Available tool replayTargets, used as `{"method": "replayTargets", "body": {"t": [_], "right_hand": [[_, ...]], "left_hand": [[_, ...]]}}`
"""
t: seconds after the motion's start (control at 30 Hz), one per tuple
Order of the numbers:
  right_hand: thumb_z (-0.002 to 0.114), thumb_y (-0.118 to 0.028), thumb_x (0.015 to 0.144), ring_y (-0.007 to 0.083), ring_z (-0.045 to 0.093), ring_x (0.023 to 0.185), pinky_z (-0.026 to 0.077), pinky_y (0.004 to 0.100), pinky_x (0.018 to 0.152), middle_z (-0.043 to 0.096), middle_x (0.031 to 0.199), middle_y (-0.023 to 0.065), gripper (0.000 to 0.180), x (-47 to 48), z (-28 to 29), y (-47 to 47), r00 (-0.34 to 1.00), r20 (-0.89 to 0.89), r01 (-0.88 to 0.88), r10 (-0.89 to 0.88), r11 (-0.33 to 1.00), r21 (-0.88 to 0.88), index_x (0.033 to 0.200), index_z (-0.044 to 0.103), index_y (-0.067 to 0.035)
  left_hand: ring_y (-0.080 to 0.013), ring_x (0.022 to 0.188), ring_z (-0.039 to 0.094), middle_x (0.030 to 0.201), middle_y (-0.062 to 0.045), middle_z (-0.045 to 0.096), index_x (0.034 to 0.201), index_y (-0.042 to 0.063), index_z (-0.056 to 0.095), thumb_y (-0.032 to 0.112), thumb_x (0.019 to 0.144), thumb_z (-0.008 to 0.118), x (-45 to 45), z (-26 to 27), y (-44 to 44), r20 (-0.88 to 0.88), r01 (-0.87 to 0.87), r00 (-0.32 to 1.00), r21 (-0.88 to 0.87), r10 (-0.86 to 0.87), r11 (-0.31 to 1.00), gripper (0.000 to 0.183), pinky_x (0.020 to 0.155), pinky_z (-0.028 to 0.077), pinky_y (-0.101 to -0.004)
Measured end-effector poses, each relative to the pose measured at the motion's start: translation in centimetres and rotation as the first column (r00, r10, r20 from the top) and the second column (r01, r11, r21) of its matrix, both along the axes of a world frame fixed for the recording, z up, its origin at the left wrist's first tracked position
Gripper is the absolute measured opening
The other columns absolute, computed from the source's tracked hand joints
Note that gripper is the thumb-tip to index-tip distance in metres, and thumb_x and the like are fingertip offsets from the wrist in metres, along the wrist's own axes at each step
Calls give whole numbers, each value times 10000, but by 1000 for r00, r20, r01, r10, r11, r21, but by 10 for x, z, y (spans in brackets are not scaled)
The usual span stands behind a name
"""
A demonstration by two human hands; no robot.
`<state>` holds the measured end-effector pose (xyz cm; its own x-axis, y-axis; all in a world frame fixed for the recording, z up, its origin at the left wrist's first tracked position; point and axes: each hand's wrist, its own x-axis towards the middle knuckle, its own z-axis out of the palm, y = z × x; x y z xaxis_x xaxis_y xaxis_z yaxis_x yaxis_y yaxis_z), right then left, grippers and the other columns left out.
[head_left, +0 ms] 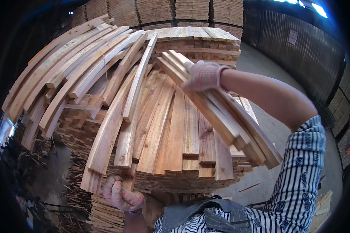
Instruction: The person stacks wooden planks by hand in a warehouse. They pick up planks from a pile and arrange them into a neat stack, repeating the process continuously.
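Note:
My right hand (pixel 204 75), in a pale knit work glove, grips a bundle of several sawn wood strips (pixel 218 116) from above. The bundle slants across the right part of a layer of flat boards (pixel 173 128) topping a wood stack. My left hand (pixel 123 194), gloved too, is at the near left edge of that stack, fingers curled and nothing visible in them. Close above it are the ends of boards (pixel 95 170); whether the hand touches one is hard to tell. A narrow loose strip (pixel 140 78) lies lengthwise over the boards.
A loose heap of long strips (pixel 67 64) overhangs on the left. Behind stands another board stack (pixel 192 33), with tall piles of bundled wood (pixel 154 12) farther back. Wood scraps (pixel 78 180) litter the floor at left. A corrugated metal wall (pixel 297 43) runs along the right.

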<state>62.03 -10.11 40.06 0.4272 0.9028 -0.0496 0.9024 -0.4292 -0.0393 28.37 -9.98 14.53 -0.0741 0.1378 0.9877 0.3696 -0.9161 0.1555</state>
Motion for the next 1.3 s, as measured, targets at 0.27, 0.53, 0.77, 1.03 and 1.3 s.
{"method": "replayTargets", "body": {"t": [0.27, 0.53, 0.77, 1.03, 1.3], "right_hand": [[669, -396, 813, 390, 625, 1194, 492, 441, 1026, 625, 1293, 283, 815, 20, -70, 22, 987, -158, 30, -28, 999, 15, 1479, 415, 1], [696, -321, 879, 116, 594, 809, 534, 296, 770, 633, 948, 17, 404, 106, -58, -52, 367, -815, 162, 449, 832, 531, 1218, 635, -108], [585, -324, 985, 167, 704, 676, 619, 307, 634, 710, 901, 105, 379, 141, -94, -109, 179, -968, 496, 175, 834, 243, 1134, 615, 22], [542, -355, 1041, 201, 705, 1003, 595, 379, 918, 679, 1173, 124, 444, 120, -131, -84, 6, -961, 592, 276, 774, 225, 1285, 548, 16], [529, -349, 1030, 197, 693, 1028, 579, 385, 913, 675, 1163, 135, 430, 129, -129, -94, -71, -958, 630, 277, 757, 172, 1270, 565, 6]], "left_hand": [[-319, 1010, 584, 1191, -203, 542, 1252, -3, 563, 363, 1037, 409, 5, 7, 5, -31, -6, 1000, 77, 8, 997, 451, 863, 535, -442], [-346, 1095, 577, 1246, -222, 548, 1277, -16, 553, 549, 1024, 385, 2, -12, 12, -7, -26, 1000, -7, 26, 1000, 641, 951, 514, -466], [-335, 1194, 534, 1326, -225, 531, 1322, -19, 535, 609, 959, 536, -15, -23, 10, -15, -1, 1000, -120, -1, 993, 726, 1049, 459, -469], [-355, 1203, 538, 1324, -216, 532, 1317, -8, 549, 556, 956, 525, -6, -20, 9, 26, 32, 999, -204, -28, 978, 670, 1062, 443, -497], [-346, 1146, 552, 1276, -229, 543, 1300, -17, 553, 291, 1046, 390, 4, -10, 5, 18, -23, 999, -185, 27, 983, 432, 1018, 474, -495]]}}
